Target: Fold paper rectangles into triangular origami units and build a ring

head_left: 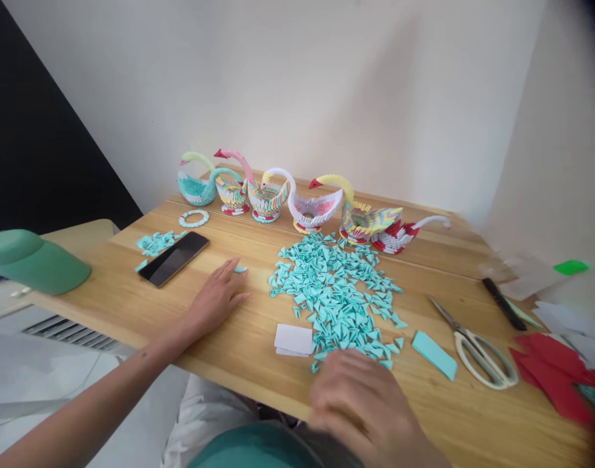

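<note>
Left hand (217, 299) lies flat, fingers spread, touching one teal folded piece (240, 268) at frame centre; blurred right hand (360, 406) at the lower edge by the teal paper pile (334, 292), its grip impossible to tell.

phone (173, 258) left of pile (334, 292) — scissors (477, 348) right

One view only, from a camera worn on the person's head. It looks forward and down across a wooden table (258, 351) toward a pale wall (327, 84). The near table edge and both forearms sit close below; the far edge lies well ahead. The picture is tilted.
</note>
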A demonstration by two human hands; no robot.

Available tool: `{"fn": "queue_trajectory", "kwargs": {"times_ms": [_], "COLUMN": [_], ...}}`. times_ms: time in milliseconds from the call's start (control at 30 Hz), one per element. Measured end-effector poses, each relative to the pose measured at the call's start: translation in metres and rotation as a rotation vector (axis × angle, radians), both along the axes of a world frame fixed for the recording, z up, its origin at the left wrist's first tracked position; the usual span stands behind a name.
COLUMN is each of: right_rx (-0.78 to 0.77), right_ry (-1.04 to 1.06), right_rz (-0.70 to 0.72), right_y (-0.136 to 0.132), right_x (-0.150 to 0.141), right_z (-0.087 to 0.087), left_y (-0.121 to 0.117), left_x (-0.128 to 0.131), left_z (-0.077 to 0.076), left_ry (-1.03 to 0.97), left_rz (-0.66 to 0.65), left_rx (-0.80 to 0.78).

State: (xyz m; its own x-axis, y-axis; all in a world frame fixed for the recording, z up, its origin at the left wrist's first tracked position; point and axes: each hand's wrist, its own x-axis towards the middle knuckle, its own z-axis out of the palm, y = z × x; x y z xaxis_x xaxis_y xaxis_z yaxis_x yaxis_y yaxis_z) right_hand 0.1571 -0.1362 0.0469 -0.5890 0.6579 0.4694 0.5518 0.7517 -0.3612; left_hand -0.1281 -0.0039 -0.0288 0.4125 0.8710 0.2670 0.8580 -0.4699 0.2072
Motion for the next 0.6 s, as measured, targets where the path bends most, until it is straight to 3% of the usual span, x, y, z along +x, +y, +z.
{"fn": "queue_trajectory", "kwargs": {"times_ms": [133,233,367,600], "right_rx": [0.154,0.153,0.179,0.205], "right_ry": [-0.287,-0.46,-0.488,-0.395], "right_rz": [-0.192,-0.234,-0.148,-0.066], "right_y": [0.039,0.048,0.045,0.05], "right_x": [-0.011,-0.012,-0.008,-0.01], "right_z": [-0.04,-0.061,-0.07,-0.079], "left_y": [-0.021,-0.038,-0.048,-0.038], "left_x": [0.017,0.032,0.046,0.073], "left_z": [0.015,0.022,0.029,0.042], "left_ry": [-0.173,-0.211,-0.283,-0.357], "left_rz": [-0.147,-0.339,-0.39,-0.558], "left_rx": [0.058,-0.062,-0.234,-0.265]}}
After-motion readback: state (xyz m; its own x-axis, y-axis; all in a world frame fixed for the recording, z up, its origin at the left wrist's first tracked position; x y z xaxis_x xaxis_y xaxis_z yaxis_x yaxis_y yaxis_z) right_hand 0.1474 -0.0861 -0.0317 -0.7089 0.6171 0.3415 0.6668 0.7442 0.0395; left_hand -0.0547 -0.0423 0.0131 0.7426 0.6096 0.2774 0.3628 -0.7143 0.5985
